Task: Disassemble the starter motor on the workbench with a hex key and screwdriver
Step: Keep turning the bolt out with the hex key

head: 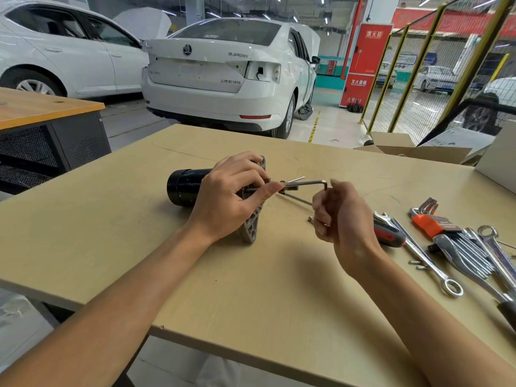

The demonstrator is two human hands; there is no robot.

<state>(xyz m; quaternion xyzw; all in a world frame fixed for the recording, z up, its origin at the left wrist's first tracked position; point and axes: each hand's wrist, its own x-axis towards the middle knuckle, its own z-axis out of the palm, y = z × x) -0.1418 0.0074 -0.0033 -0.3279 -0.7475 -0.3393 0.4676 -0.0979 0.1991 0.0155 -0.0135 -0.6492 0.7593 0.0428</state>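
Observation:
The starter motor (pixel 183 187), a black cylinder with a grey aluminium flange (pixel 251 229), lies on its side on the beige workbench (pixel 139 247). My left hand (pixel 231 199) grips it at the flange end, fingers curled over the top and thumb stretched along the tool. A silver hex key (pixel 307 182) sticks out of the flange to the right. My right hand (pixel 340 213) has its fingers curled at the key's bent short arm. A thin long bolt (pixel 297 199) slants from the flange toward my right hand.
A red-and-black screwdriver handle (pixel 389 233) lies just right of my right hand. Beyond it are an orange hex key holder (pixel 430 223), several chrome wrenches (pixel 435 266) and small loose screws (pixel 417 263). A cardboard box (pixel 391 146) sits at the far edge; a white car (pixel 223 74) is parked behind.

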